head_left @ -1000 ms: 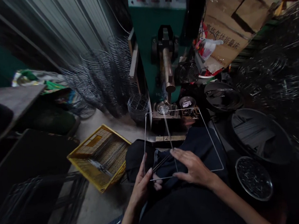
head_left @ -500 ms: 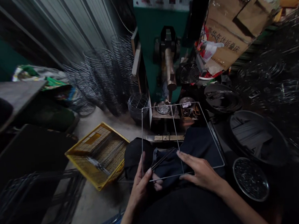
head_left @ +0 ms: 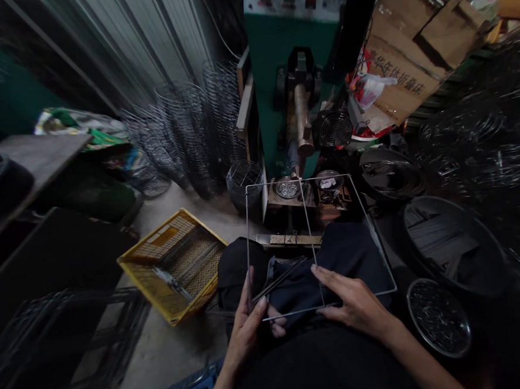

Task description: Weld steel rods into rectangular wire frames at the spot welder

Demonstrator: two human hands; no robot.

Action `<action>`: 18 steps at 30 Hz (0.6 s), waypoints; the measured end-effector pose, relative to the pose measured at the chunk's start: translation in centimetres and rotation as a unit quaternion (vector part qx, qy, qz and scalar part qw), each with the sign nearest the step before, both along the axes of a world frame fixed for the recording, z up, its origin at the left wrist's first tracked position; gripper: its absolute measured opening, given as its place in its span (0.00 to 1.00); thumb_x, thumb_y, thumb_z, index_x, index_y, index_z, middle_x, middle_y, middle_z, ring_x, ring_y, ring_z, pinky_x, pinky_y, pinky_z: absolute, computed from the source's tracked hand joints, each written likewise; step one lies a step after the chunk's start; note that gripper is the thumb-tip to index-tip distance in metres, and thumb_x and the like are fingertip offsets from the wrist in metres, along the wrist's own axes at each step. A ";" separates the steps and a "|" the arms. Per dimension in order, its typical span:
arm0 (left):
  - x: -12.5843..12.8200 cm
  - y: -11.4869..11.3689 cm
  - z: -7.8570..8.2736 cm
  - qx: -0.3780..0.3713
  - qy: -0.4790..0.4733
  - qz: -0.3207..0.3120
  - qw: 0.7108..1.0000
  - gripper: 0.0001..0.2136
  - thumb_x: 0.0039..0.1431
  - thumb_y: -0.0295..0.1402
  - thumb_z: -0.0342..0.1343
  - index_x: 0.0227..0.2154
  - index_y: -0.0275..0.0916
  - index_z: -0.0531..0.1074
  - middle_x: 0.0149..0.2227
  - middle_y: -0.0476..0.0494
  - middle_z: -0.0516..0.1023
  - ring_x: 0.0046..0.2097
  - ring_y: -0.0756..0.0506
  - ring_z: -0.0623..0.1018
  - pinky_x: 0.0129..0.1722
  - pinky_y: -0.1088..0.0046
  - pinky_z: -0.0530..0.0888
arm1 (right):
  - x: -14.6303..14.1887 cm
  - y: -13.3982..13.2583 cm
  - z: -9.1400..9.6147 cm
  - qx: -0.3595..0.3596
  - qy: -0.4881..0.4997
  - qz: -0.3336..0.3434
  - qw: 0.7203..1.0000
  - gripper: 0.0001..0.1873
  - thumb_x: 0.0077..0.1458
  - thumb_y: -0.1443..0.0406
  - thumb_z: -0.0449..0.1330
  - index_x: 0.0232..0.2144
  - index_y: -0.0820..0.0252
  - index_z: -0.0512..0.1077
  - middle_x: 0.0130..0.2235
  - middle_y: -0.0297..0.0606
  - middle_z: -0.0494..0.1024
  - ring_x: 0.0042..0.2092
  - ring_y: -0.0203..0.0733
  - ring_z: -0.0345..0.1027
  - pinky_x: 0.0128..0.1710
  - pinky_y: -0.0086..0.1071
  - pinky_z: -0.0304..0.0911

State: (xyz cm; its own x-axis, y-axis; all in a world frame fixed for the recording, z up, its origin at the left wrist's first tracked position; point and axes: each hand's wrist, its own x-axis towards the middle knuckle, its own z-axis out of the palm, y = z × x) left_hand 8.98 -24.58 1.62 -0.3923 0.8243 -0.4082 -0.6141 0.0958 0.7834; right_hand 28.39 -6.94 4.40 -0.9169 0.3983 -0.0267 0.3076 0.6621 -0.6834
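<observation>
A rectangular wire frame (head_left: 247, 230) is held over my lap, its far side up near the tip of a green machine's lower metal arm (head_left: 294, 160). My left hand (head_left: 247, 324) is closed around the frame's near left corner. Several loose thin wire rods (head_left: 285, 278) stick out of that same hand, slanting to the right. With thumb and fingers, my right hand (head_left: 357, 303) pinches the middle crossbar (head_left: 307, 221) near the frame's near side. The crossbar's far end meets the far side close to the machine tip; whether they touch I cannot tell.
A yellow basket (head_left: 149, 296) with wire rods stands at left. Below the machine (head_left: 269, 59) sits a dish of small metal bits (head_left: 287, 188). To the right are a bowl of small metal pieces (head_left: 439, 318) and black tubs (head_left: 488, 262). Wire baskets (head_left: 185, 128) are stacked behind.
The whole view has shifted slightly, so the surroundings sit a little further right. Both hands keep their hold on the frame, whose far side stays near the machine tip.
</observation>
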 end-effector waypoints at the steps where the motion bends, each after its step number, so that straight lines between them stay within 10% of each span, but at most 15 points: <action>1: 0.0 0.0 -0.1 0.001 -0.004 0.002 1.000 0.41 0.63 0.40 0.53 0.68 0.53 0.29 0.23 0.46 0.78 0.21 0.45 0.78 0.22 0.73 0.74 | 0.0 0.1 0.0 0.000 0.002 0.000 1.000 0.47 0.49 0.68 0.68 0.67 0.50 0.51 0.65 0.39 0.61 0.63 0.45 0.59 0.62 0.35 0.58; 18: -0.8 0.1 -2.0 -0.012 -0.056 0.019 0.998 0.48 0.54 0.38 0.63 0.68 0.55 0.34 0.29 0.45 0.82 0.22 0.43 0.79 0.21 0.71 0.75 | -0.1 0.5 0.4 -0.007 -0.001 -0.002 1.000 0.45 0.50 0.67 0.67 0.67 0.50 0.53 0.65 0.37 0.62 0.62 0.45 0.60 0.62 0.36 0.59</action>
